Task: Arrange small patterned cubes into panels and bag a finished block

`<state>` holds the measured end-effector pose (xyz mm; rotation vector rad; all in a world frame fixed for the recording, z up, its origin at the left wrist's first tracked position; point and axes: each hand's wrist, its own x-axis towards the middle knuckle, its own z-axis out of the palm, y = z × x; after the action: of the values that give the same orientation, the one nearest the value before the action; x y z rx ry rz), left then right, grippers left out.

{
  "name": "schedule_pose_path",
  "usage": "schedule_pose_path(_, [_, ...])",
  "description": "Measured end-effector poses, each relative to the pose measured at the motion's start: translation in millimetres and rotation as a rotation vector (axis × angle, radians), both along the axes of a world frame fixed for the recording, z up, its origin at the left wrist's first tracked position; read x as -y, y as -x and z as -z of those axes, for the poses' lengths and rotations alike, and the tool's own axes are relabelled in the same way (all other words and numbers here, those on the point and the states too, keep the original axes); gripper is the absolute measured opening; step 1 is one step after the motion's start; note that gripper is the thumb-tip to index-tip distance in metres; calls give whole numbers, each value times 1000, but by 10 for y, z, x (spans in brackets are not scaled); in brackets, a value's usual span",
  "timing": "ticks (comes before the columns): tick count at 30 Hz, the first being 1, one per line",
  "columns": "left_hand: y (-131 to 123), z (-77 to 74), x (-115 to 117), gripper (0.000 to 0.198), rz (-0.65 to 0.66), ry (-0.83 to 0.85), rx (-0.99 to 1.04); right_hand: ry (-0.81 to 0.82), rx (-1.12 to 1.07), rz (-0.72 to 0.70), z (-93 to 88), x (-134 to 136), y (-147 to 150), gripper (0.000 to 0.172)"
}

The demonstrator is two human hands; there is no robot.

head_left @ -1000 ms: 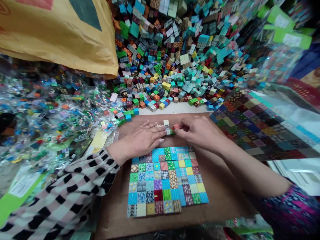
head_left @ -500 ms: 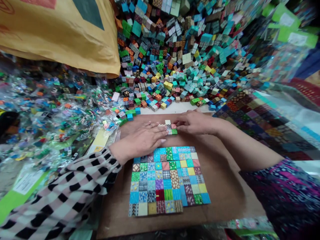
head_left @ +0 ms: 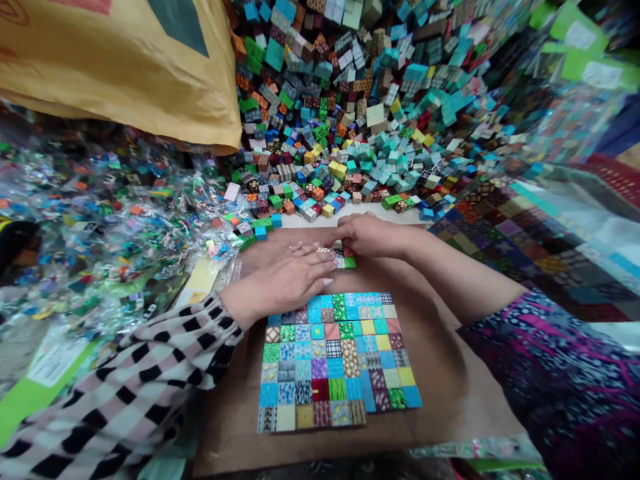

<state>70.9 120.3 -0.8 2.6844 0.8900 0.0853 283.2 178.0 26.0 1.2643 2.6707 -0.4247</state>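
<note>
My left hand (head_left: pixel 287 277) lies nearly flat on the brown board, fingers stretched toward a small group of patterned cubes (head_left: pixel 349 263). Its fingertips rest against the left side of the group and cover part of it. My right hand (head_left: pixel 370 235) comes over the far side of the same group, its fingers bent and close together around a pale cube there, most of which they hide. Nearer to me sits a large flat block of many patterned cubes (head_left: pixel 334 367), set edge to edge in rows. Its front edge is stepped at the right.
The brown board (head_left: pixel 450 407) lies under the cubes. Behind it rises a big heap of loose cubes (head_left: pixel 375 160). Clear-bagged small parts (head_left: pixel 115 233) pile up at the left, below a yellow sack (head_left: pixel 120 73). At the right lies a bagged sheet of cubes (head_left: pixel 530 253).
My right hand has moved left and slightly away from me, now over the far cubes of the small group. My left hand and the large block stay where they were.
</note>
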Motion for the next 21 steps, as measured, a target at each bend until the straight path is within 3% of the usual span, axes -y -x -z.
schedule_pose_path(8, [-15,-20,4,48,-13,14,-19,9,-37,47,28,-8,-9,50])
schedule_pose_path(14, [-11,-23,9,48,-9,5,-23,42,-4,4,10,-35,-21,43])
schedule_pose_path(21, [6,31,13,50,-10,-20,-46,-59,-36,104,103,-52,-273,30])
